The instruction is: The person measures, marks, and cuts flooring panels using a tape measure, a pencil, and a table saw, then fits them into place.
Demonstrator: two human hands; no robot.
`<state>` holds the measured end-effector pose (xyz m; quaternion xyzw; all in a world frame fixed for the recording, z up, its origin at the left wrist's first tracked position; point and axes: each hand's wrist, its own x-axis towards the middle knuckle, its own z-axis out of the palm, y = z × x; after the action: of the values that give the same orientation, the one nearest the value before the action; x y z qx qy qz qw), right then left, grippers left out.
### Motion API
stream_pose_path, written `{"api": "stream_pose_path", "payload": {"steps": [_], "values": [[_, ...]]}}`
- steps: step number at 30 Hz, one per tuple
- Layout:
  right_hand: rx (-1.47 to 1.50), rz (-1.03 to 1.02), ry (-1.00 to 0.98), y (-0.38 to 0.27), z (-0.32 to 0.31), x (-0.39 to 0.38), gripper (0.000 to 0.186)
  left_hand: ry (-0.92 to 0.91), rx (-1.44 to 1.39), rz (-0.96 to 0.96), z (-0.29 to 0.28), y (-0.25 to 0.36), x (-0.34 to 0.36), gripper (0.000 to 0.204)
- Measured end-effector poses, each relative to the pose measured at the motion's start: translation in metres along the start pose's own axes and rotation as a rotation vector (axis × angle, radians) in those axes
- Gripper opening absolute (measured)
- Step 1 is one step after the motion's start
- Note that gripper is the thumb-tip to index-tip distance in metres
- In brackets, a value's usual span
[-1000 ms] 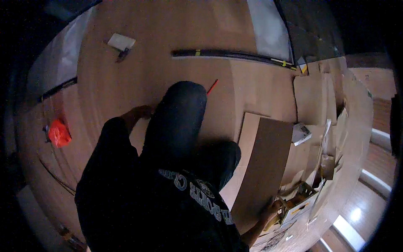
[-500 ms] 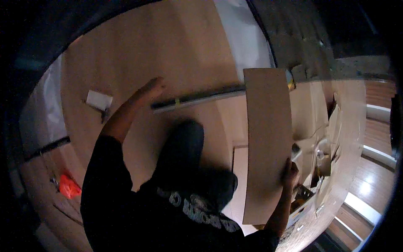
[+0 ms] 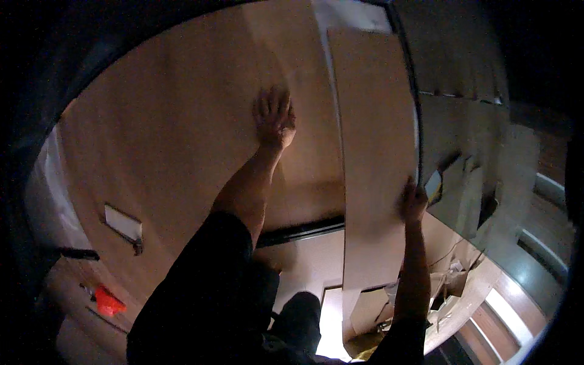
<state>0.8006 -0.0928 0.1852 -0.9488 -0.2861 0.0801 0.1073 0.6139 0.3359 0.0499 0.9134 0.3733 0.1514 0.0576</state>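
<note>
My left hand (image 3: 277, 118) rests on a broad wood-coloured sheet (image 3: 182, 115), fingers spread and palm down. A long, narrow brown board (image 3: 372, 121) lies lengthwise along the sheet's right side, partly over a white strip (image 3: 356, 13). My right hand (image 3: 415, 201) is closed on the right edge of this board; some of its fingers are hidden. Below my left forearm, a dark straight bar (image 3: 301, 231) runs sideways along the sheet's near edge and meets the board.
At left, a small white rectangular piece (image 3: 123, 222) lies on the sheet beside a dark tool (image 3: 138, 246). A red plastic bag (image 3: 109, 300) sits at the lower left. Torn cardboard (image 3: 453, 283) and scraps are heaped at the lower right. The surroundings are dim.
The brown board has moved forward and now lies along the sheet's right side, my right hand moving with it. My left hand has shifted right and come down onto the sheet.
</note>
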Motion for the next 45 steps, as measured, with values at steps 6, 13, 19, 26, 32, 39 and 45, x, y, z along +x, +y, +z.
{"api": "stream_pose_path", "payload": {"steps": [6, 13, 19, 26, 32, 39, 45], "values": [[0.238, 0.188, 0.001, -0.026, 0.062, 0.184, 0.045, -0.001, -0.164, -0.032, -0.010, -0.003, 0.016, 0.055], [0.413, 0.117, 0.023, -0.042, 0.125, 0.248, 0.058, -0.122, -0.143, -0.022, -0.013, -0.024, 0.026, 0.067], [0.469, 0.201, -0.043, -0.047, 0.111, 0.256, 0.054, -0.243, -0.177, -0.071, -0.015, -0.011, 0.007, 0.073], [0.470, 0.280, -0.038, -0.023, 0.134, 0.242, 0.028, -0.295, -0.139, -0.110, -0.023, -0.003, 0.012, 0.068], [0.419, 0.221, -0.101, -0.044, 0.123, 0.243, 0.033, -0.182, -0.119, -0.081, -0.017, -0.006, 0.010, 0.066], [0.480, 0.264, -0.015, -0.059, 0.112, 0.242, 0.046, -0.262, -0.151, -0.113, -0.022, -0.003, 0.012, 0.070], [0.363, 0.340, 0.002, -0.068, 0.108, 0.245, 0.053, -0.318, -0.121, -0.128, -0.016, -0.002, 0.011, 0.074]]}}
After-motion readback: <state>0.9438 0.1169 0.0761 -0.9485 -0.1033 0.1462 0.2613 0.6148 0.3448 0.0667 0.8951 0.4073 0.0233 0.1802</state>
